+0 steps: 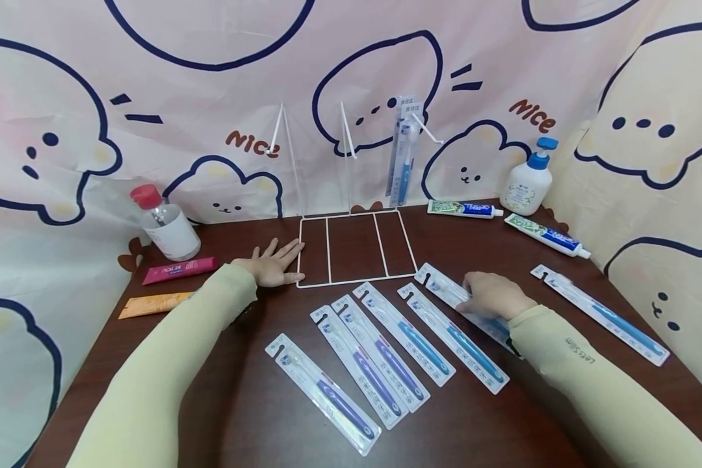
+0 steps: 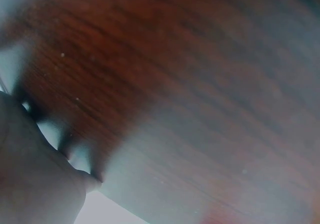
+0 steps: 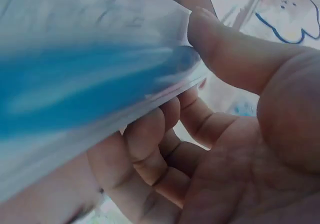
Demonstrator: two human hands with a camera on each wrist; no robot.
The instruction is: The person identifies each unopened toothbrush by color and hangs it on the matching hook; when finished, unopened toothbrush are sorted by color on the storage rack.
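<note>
My left hand (image 1: 272, 265) lies on the table with fingers spread, fingertips at the left side of the white wire rack's base (image 1: 328, 250). My right hand (image 1: 494, 296) grips a blue toothbrush in its clear blister pack (image 1: 441, 284); the right wrist view shows thumb and fingers at the pack's edges. Packaged toothbrushes (image 1: 405, 162) hang from the rack's right hook, one behind another. Several more lie slanted before the rack: purple-handled ones (image 1: 345, 406) on the left, blue-handled ones (image 1: 424, 351) beside them. Another blue packaged toothbrush (image 1: 614, 322) lies at far right.
Behind my left arm are a red-capped bottle (image 1: 172, 234), a pink tube (image 1: 181, 270) and an orange tube (image 1: 152, 304). At the back right stand a blue-topped pump bottle (image 1: 525, 187) and two toothpaste tubes (image 1: 462, 208). A printed cloth backs the table.
</note>
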